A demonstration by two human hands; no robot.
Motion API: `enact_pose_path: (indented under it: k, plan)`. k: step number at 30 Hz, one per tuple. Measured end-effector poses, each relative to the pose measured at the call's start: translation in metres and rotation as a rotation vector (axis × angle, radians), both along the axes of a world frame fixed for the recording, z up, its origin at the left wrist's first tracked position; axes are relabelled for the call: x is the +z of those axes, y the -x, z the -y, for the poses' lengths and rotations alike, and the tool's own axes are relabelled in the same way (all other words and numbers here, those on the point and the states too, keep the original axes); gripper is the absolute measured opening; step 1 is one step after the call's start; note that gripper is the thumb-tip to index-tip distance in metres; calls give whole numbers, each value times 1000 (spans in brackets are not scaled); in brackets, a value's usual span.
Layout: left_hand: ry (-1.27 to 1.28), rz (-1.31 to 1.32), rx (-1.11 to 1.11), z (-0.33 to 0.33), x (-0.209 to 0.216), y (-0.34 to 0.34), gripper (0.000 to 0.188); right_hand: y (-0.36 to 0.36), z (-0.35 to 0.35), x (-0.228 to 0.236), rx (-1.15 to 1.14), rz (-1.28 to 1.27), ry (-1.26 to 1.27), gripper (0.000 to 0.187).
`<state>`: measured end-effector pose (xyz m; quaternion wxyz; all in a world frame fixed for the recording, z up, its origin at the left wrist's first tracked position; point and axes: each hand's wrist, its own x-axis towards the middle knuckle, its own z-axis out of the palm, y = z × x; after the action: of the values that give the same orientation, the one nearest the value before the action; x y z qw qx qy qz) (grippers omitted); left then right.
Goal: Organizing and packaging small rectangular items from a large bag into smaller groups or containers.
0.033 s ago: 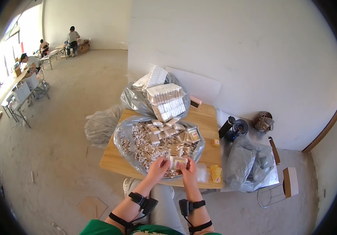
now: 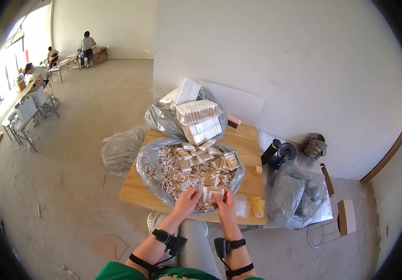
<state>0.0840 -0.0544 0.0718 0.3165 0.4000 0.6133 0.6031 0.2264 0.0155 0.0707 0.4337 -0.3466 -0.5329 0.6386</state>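
Between my two hands is a small clear packet of cotton swabs (image 2: 211, 194) with a small label on it. At its left end, my left hand (image 2: 189, 200) is closed in a pinch on the clear wrapping. The fingers of my right hand (image 2: 225, 201) grip the right end, thumb over the front. Just beyond lies a grey plastic bag (image 2: 146, 169), spread wide and full of loose cotton swabs (image 2: 173, 179). Several filled packets (image 2: 200, 157) rest on top of the swabs at the far side.
The wooden table (image 2: 133, 189) bears a second grey bag (image 2: 156, 116) with stacked bundles of packets (image 2: 196, 112). Yellow labels (image 2: 257, 206) and clear wrappers (image 2: 242, 205) lie at right. A side table holds a small fan (image 2: 286, 152), a black bottle (image 2: 271, 150) and a crumpled bag (image 2: 289, 196). Other people work far left.
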Motion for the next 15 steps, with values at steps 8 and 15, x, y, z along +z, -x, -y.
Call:
enact_pose_path:
  k: [8,15]
  plan:
    - [137,295,-404,33,34,13,16,-4,13,10,28,106,-14,33]
    - [-122,378,-144,30,15,-8,16,12,53,50,-62,405,-721,26]
